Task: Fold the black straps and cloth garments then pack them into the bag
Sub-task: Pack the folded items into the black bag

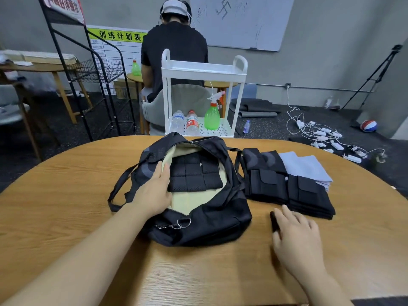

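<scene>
A black bag lies unzipped in the middle of the wooden table, its cream lining showing. Several folded black mesh straps lie in rows inside it. My left hand rests with straight fingers on the bag's left opening edge, holding it open. To the right of the bag sit two stacks of folded black garments and a folded light grey-blue cloth behind them. My right hand lies on the table in front of the stacks, fingers spread over a small black folded piece.
A white trolley with water bottles and a green spray bottle stands just beyond the table's far edge. A person in a black shirt sits behind it, back turned. Cables and chargers lie on the floor at the right; a black wire rack stands at the left.
</scene>
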Motion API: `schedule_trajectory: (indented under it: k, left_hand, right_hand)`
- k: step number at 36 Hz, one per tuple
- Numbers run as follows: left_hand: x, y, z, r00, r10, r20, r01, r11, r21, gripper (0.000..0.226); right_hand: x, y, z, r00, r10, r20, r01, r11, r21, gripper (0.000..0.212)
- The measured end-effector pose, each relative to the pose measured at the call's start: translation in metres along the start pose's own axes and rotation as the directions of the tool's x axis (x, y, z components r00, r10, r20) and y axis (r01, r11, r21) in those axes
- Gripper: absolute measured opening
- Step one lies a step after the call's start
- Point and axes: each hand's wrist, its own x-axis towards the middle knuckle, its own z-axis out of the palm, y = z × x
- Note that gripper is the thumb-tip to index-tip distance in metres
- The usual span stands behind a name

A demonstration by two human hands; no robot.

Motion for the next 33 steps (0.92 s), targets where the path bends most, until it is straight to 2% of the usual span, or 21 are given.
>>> schedule_trajectory:
  k: [2, 5, 9, 13, 15, 17, 19, 22, 24, 26, 30, 33]
  left_hand:
    - [-0.001, 0.001, 0.000, 1.000, 0.000, 0.006, 0.000, 1.000, 0.004, 0.082]
    - [-0.002, 0.003, -0.003, 1.000, -0.003, 0.013, 0.003, 1.000, 0.005, 0.082]
    - [-0.004, 0.005, -0.006, 1.000, -0.002, 0.010, 0.002, 1.000, 0.010, 0.083]
    - [-0.008, 0.008, -0.009, 1.000, -0.008, 0.011, 0.008, 1.000, 0.013, 0.082]
    - [-0.010, 0.010, -0.012, 1.000, -0.003, 0.005, 0.003, 1.000, 0.003, 0.081]
    - [-0.011, 0.010, -0.015, 1.000, 0.003, -0.003, -0.003, 1.000, -0.021, 0.080]
    - [-0.012, 0.010, -0.018, 1.000, 0.008, -0.013, -0.009, 0.999, -0.051, 0.079]
    - [-0.012, 0.008, -0.023, 0.999, 0.017, -0.045, -0.021, 0.996, -0.083, 0.080]
    - [-0.013, 0.007, -0.027, 0.998, 0.023, -0.062, -0.030, 0.993, -0.112, 0.080]
    - [-0.014, 0.006, -0.029, 0.997, 0.034, -0.076, -0.044, 0.988, -0.146, 0.080]
    - [-0.013, 0.001, -0.029, 0.993, 0.060, -0.097, -0.077, 0.981, -0.176, 0.083]
    - [-0.012, -0.003, -0.026, 0.987, 0.087, -0.136, -0.113, 0.973, -0.199, 0.085]
  right_hand:
    - [-0.005, 0.008, 0.005, 0.996, 0.025, 0.090, -0.021, 0.999, -0.044, 0.049]
    - [-0.008, 0.007, 0.003, 0.987, -0.014, 0.162, 0.028, 0.996, -0.085, 0.051]
    - [-0.004, 0.009, -0.002, 0.984, -0.057, 0.168, 0.070, 0.995, -0.069, 0.042]
    - [-0.002, 0.009, -0.014, 0.986, -0.070, 0.154, 0.086, 0.991, -0.099, 0.012]
    - [0.000, 0.008, -0.016, 0.984, -0.020, 0.175, 0.039, 0.993, -0.111, 0.014]
    - [0.001, 0.007, -0.019, 0.987, 0.036, 0.158, -0.021, 0.995, -0.097, 0.026]
    - [0.003, 0.002, -0.026, 0.990, 0.079, 0.120, -0.075, 0.997, -0.034, 0.031]
    - [0.010, -0.015, -0.039, 0.997, 0.067, -0.023, -0.066, 0.996, 0.058, 0.037]
    - [0.017, -0.029, -0.038, 0.988, 0.037, -0.147, -0.010, 0.984, 0.178, 0.033]
    - [0.027, -0.048, -0.031, 0.960, -0.035, -0.279, 0.089, 0.979, 0.186, 0.028]
    - [0.056, -0.099, -0.023, 0.913, -0.159, -0.377, 0.260, 0.937, 0.234, 0.028]
    - [0.083, -0.137, -0.012, 0.895, -0.273, -0.352, 0.359, 0.910, 0.206, 0.030]
